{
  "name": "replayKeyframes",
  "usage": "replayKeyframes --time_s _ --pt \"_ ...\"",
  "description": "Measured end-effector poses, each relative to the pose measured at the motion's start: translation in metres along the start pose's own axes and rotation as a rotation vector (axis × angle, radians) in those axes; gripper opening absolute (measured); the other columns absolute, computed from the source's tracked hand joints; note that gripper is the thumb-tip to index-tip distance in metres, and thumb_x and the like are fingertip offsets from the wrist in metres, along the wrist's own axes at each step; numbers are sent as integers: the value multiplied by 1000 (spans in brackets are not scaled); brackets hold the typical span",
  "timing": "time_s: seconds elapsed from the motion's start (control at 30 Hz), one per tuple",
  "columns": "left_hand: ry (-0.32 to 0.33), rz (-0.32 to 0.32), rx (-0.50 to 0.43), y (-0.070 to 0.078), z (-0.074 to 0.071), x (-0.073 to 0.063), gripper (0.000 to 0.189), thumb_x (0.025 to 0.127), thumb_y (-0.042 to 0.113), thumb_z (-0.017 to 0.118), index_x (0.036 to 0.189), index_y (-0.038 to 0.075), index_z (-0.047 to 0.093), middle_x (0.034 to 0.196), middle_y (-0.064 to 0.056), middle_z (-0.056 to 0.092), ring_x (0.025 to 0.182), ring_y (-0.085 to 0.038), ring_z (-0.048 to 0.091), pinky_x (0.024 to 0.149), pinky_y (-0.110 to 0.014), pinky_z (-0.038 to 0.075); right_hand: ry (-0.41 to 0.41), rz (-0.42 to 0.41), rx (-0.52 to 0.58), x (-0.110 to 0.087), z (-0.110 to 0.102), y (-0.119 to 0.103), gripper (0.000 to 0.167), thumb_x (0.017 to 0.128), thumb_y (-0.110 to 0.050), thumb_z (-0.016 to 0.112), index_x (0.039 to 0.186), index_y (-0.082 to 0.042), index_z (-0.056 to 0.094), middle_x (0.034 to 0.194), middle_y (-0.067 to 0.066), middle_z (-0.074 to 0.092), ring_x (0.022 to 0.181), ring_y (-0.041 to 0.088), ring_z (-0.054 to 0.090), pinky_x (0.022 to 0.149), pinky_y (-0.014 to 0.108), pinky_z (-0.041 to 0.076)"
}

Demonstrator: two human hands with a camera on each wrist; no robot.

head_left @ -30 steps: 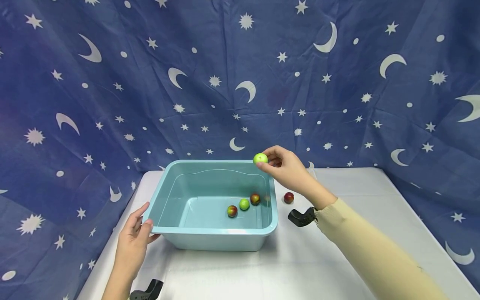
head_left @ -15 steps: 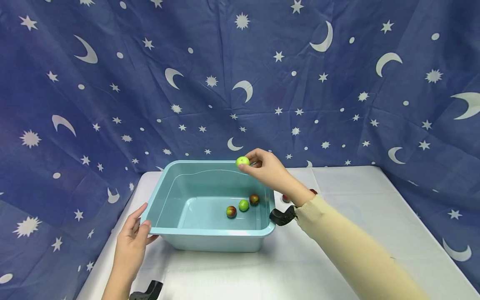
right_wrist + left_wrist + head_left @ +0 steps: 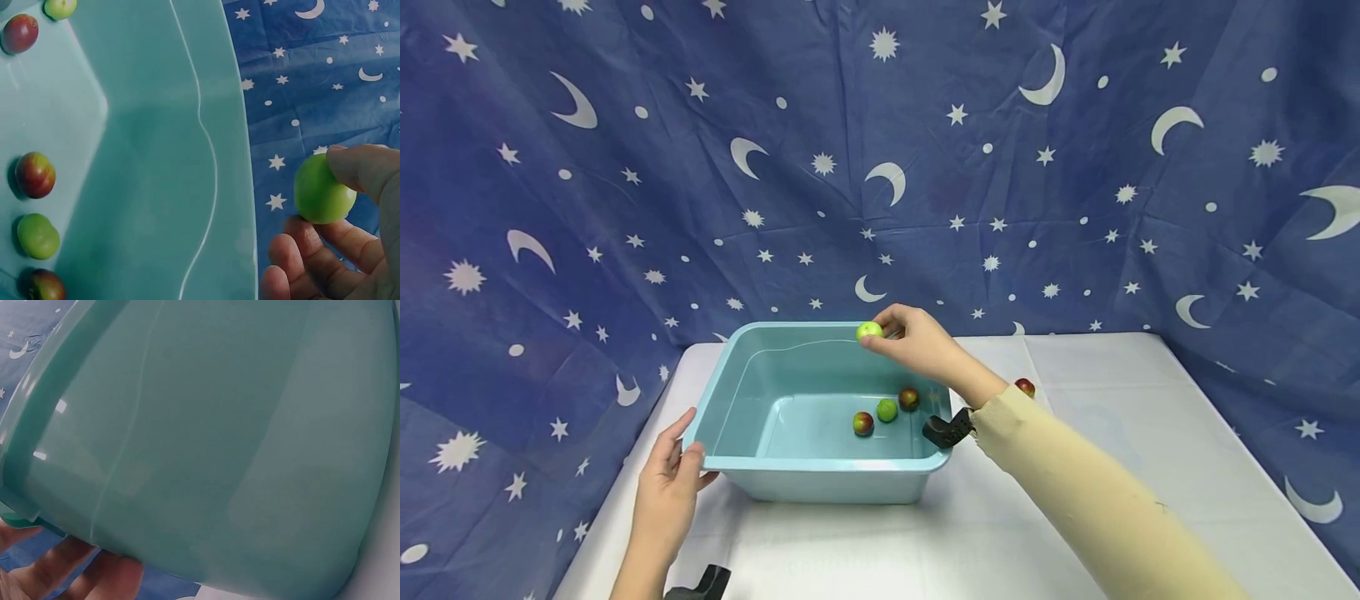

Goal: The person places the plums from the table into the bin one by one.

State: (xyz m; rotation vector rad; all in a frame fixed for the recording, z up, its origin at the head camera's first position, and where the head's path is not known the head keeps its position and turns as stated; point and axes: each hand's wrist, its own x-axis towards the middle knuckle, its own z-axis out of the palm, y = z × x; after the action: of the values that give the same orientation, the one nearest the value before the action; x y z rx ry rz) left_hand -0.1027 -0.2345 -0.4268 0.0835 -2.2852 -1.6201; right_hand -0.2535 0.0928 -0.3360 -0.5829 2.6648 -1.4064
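Note:
My right hand (image 3: 921, 340) pinches a green plum (image 3: 869, 332) between thumb and fingertips above the far rim of a light blue plastic basin (image 3: 820, 464). In the right wrist view, that green plum (image 3: 322, 190) shows beyond the basin's edge. My left hand (image 3: 662, 492) holds the basin's left front corner, and in the left wrist view its fingers (image 3: 103, 575) lie at the rim. On the basin floor, a reddish plum (image 3: 862, 423), a green plum (image 3: 887, 410) and another reddish plum (image 3: 908, 399) sit in a row. The right wrist view shows more plums (image 3: 19, 34) inside.
A red plum (image 3: 1025, 387) lies on the white-covered table (image 3: 1120, 400) to the right of the basin, partly behind my right sleeve (image 3: 1060, 475). A blue curtain (image 3: 820, 200) with moons and stars hangs behind and around the table.
My right hand has moved left along the basin's far rim with the green plum and dipped slightly. My left hand has stayed at the corner. The forearm now covers one table plum.

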Motion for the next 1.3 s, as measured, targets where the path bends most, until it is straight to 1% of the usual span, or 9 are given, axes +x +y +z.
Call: replayKeyframes --time_s 0.1,0.33,0.43,0.53,0.67,0.8,0.97,1.23,1.3 --pt "5 1 9 -1 0 -1 45 104 19 44 149 18 39 142 -22 43 104 1 55 73 -21 55 -11 10 -11 2 3 2 35 87 -40 71 108 -13 64 97 0 63 89 16 57 76 32 50" --pt "16 -28 30 -1 -1 -3 45 104 21 43 149 20 38 144 -18 41 104 0 55 74 -23 55 -52 65 -31 3 7 4 34 86 -37 73 108 -13 65 96 1 63 90 17 57 73 32 50" --pt "17 -16 26 -1 -1 -4 45 104 20 43 149 18 39 144 -19 41 104 1 55 73 -23 55 -83 72 -60 6 10 5 32 85 -35 74 107 -13 65 95 1 63 88 17 57 72 31 50" --pt "19 2 21 -2 -2 -4 45 104 19 43 149 18 39 143 -21 41 104 1 55 72 -22 55 -141 64 -101 10 13 7 30 86 -30 74 107 -10 66 93 1 63 86 16 57 73 30 49" --pt "26 14 7 -2 -2 -3 45 104 17 44 148 19 40 141 -22 44 103 1 55 72 -21 55 -250 61 -175 13 16 8 27 85 -24 75 102 -6 66 90 2 64 83 15 58 74 28 49" --pt "28 18 -13 -4 0 -2 45 103 17 46 148 18 42 138 -22 47 103 -1 56 71 -21 55 -326 77 -241 14 17 8 24 83 -21 77 97 -6 65 88 1 64 80 15 59 74 28 50" --pt "24 20 -14 -4 2 -1 45 103 19 47 147 17 42 138 -21 47 103 -1 56 71 -21 55 -349 92 -270 14 17 8 23 82 -20 79 95 -7 66 88 0 65 80 15 59 75 28 51" --pt "39 26 -8 -4 1 -1 44 103 17 47 146 18 43 137 -20 48 103 -2 57 70 -21 55 -350 88 -257 14 17 7 23 81 -19 79 95 -7 66 88 0 66 80 15 60 75 28 51" --pt "41 29 -6 -5 1 -1 44 103 17 47 146 18 43 137 -19 48 103 -2 57 70 -21 55 -344 83 -249 14 18 6 25 81 -19 78 98 -6 66 88 1 66 81 15 61 75 29 51"
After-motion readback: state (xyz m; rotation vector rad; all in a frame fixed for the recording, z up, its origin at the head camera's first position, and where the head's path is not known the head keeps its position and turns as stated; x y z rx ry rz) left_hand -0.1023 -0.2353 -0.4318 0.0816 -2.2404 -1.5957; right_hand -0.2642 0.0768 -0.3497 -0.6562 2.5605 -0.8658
